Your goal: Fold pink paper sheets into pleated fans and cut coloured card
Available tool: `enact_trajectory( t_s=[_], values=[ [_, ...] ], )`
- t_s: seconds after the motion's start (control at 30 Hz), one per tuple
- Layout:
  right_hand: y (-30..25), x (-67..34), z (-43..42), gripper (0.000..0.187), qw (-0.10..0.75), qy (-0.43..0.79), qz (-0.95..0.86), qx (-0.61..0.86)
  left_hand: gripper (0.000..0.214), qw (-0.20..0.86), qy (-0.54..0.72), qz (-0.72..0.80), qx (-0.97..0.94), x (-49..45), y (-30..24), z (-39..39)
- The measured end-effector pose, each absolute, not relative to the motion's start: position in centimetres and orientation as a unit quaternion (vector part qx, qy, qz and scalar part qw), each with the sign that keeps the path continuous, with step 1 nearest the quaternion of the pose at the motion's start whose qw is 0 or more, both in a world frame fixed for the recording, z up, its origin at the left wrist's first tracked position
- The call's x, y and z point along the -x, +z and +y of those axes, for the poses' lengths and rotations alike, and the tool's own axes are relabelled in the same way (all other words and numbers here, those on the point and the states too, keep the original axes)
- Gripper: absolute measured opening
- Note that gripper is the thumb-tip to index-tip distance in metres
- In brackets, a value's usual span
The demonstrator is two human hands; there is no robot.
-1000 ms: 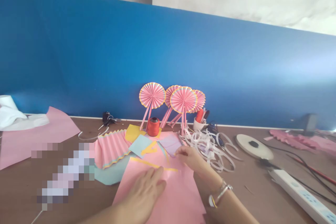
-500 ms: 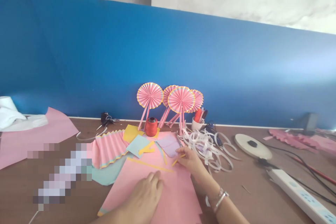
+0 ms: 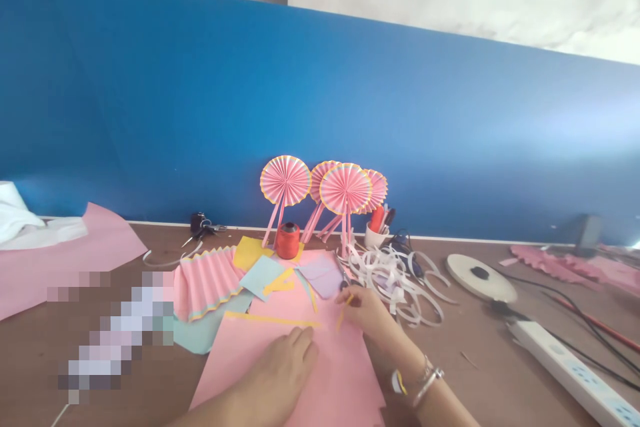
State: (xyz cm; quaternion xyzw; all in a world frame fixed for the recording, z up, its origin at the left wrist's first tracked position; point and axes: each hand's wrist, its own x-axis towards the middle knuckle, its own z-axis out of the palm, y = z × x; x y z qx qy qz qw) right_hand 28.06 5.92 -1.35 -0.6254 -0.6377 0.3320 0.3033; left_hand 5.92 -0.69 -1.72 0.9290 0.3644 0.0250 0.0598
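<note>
My left hand [image 3: 285, 370] lies flat on a pink paper sheet [image 3: 245, 347], fingers stretched toward its far edge, where a yellow strip runs along the border. Between the fingertips of my right hand [image 3: 369, 312] is a narrow yellow paper strip [image 3: 344, 315], held nearly upright over the pink paper. Just beyond are a lilac paper piece [image 3: 327, 281], a light blue square [image 3: 262, 277] and yellow scraps [image 3: 281, 281]. Scissors [image 3: 344, 272], partly hidden, lie past my right hand. A pleated pink paper [image 3: 207, 285] with yellow and blue edging rests to the left.
Round pink paper fans [image 3: 285, 180] on sticks stand by the blue partition, behind a red thread spool [image 3: 288, 241]. Curled white strips [image 3: 395, 280] are heaped right of centre. Farther right are a round pale lid-like object [image 3: 481, 278], cables and a power strip [image 3: 570, 370].
The near pink sheet has turned, its yellow-edged side now closer to level. My left hand has slid slightly right with it. In my right hand, the yellow strip has tilted more upright.
</note>
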Motion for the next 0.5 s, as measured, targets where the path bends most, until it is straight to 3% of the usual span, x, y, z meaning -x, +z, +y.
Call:
enact_trajectory(
  t_s=[0.33,0.5],
  values=[
    [-0.8,-27.6,5.6,0.017,0.389,0.474,-0.527,0.588,0.051,0.079,0.014,0.401,-0.913,-6.5,-0.8,-0.8],
    [-1.4,-27.8,5.9,0.014,0.337,0.394,-0.593,0.617,0.056,0.053,0.015,0.393,-0.918,-6.4,-2.0,-0.5]
  ],
)
